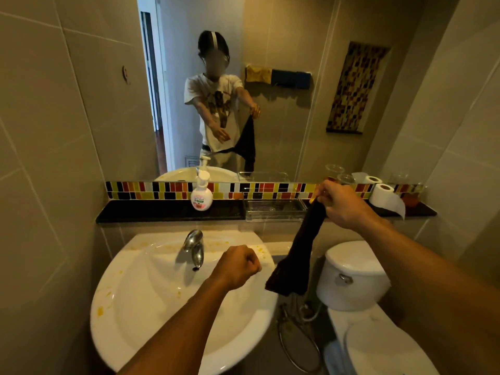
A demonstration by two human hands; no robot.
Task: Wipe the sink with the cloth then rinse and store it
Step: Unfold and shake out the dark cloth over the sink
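Note:
A white round sink (151, 345) fills the lower left, with yellow smears along its rim and back ledge. A chrome faucet (195, 249) stands at its back. My right hand (342, 205) pinches the top of a dark cloth (296, 253), which hangs down to the right of the sink, above the gap beside the toilet. My left hand (238, 266) is a closed fist over the sink's right side, holding nothing that I can see. The mirror shows the same pose.
A black ledge (151, 212) behind the sink holds a soap pump bottle (201, 193), a clear tray (274, 209), glasses and a toilet roll (384, 197). A white toilet (351, 274) stands at the right, with a hose below. Tiled wall is close on the left.

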